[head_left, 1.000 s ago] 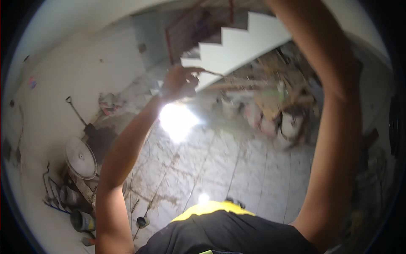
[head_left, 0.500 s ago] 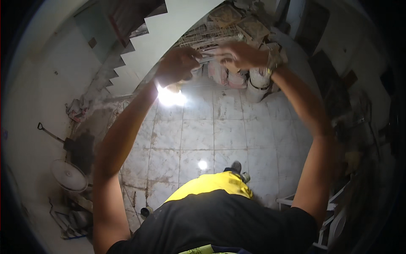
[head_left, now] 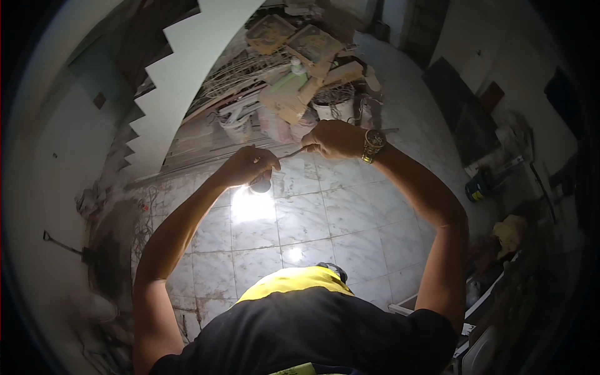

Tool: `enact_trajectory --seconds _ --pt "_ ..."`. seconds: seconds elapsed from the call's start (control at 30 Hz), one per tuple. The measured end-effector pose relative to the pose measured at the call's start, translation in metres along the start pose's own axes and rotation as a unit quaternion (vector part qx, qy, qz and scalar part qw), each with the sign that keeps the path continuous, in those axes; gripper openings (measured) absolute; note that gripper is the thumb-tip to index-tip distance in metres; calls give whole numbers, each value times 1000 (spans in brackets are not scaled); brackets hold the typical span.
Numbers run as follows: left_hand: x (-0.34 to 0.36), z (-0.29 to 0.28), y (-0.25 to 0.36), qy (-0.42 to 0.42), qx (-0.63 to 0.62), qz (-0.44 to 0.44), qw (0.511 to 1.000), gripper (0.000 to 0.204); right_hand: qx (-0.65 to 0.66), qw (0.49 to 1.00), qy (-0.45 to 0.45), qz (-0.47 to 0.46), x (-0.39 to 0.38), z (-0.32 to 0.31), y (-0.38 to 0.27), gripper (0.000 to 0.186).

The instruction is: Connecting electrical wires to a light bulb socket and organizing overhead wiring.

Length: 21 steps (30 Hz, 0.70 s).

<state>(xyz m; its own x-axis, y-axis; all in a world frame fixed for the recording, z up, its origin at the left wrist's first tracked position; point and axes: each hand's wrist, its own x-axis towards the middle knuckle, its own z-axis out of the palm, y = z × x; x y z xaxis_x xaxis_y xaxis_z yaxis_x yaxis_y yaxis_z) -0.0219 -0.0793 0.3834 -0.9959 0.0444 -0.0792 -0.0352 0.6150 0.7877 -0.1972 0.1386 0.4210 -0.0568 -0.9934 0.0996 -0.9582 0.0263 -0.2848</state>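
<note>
The left hand (head_left: pixel 250 167) and right hand (head_left: pixel 332 139) pinched a thin strand (head_left: pixel 292 154) above the tiled floor (head_left: pixel 350 215); clutter (head_left: pixel 284 101) lay far, stairs (head_left: pixel 187 59) far left.

Dim overall, blown-out glare (head_left: pixel 252 205) over floor tiles (head_left: pixel 359 209), dark curved rim

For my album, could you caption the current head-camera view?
Left hand and right hand hold a thin strand between them above a tiled floor, a bright light shining nearby.

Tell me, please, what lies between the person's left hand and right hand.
In the head view, a thin, cord-like piece spans the gap from the left hand to the right hand; its material is unclear.
</note>
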Motion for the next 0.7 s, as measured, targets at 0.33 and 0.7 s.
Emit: enact_trajectory --seconds 0.33,0.7 --pt "183 109 -2 -105 223 242 938 11 -174 967 -135 127 -88 -19 101 15" --pt "432 109 41 -67 197 418 884 18 -25 938 31 344 -162 -84 245 14"
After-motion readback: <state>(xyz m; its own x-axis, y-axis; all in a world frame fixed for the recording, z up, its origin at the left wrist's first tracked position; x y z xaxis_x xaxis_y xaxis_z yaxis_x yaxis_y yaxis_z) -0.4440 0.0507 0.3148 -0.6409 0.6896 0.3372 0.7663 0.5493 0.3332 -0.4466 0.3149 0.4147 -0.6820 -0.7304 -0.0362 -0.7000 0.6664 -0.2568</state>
